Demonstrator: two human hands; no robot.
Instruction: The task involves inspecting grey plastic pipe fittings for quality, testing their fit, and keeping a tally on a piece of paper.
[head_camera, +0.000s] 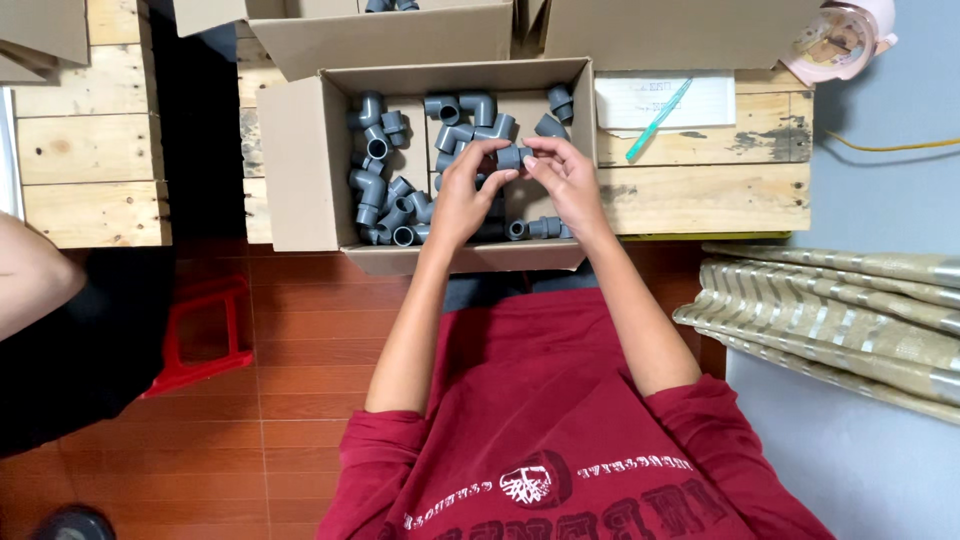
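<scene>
Your fingers (497, 152) are closed on one small grey pipe fitting (512, 157), pinched between your left hand (462, 195) and right hand (567, 178), just above the open cardboard box (300, 160) on the wooden bench (700, 190). The grip looks light and fingertip-only, so the fitting could slip and vanish among the loose grey elbows (385, 195) below, where you'd struggle to tell it apart. The green pen (657, 122) lying on paper (700, 100) beside the box could be knocked off by your elbow.

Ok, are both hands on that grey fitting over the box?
Touching. The head view shows fingers of the left hand and the right hand closed on the grey pipe fitting, held above the cardboard box.
</scene>
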